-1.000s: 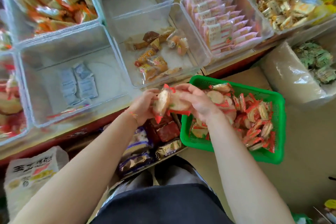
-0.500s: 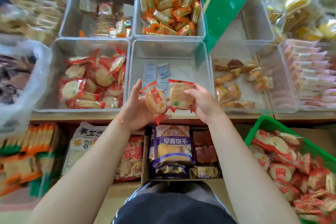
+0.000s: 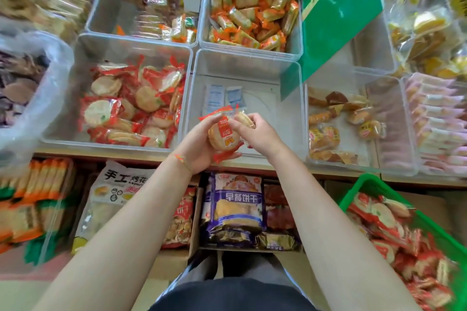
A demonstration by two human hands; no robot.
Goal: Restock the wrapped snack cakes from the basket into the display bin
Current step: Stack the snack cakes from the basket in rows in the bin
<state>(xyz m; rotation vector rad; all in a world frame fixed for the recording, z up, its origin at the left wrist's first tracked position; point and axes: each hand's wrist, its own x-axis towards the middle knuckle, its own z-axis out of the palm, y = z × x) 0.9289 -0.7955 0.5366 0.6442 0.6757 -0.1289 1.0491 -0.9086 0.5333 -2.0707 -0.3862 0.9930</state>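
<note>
Both hands hold round snack cakes [image 3: 223, 134] in clear wrappers with red ends. My left hand [image 3: 199, 151] cups a stack of them from below. Just right of it, my right hand [image 3: 257, 134] pinches another cake at the stack's top right edge. The hands hover over the front edge of a nearly bare clear bin [image 3: 290, 108]. The clear display bin [image 3: 63, 134] to the left holds several of the same cakes. The green basket [image 3: 364, 187] at lower right is full of them.
Two small white sachets [image 3: 223, 97] lie in the nearly bare bin. Other clear bins hold orange-wrapped bars [image 3: 250, 12], brown pastries [image 3: 338, 124] and pink packets [image 3: 437, 121]. A green sign [image 3: 338, 15] leans at the back right. Bagged biscuits [image 3: 236, 207] fill the shelf below.
The view has panned left, away from the basket and onto the bins. Both hands carried the cakes up from the basket and have brought them together into one stack.
</note>
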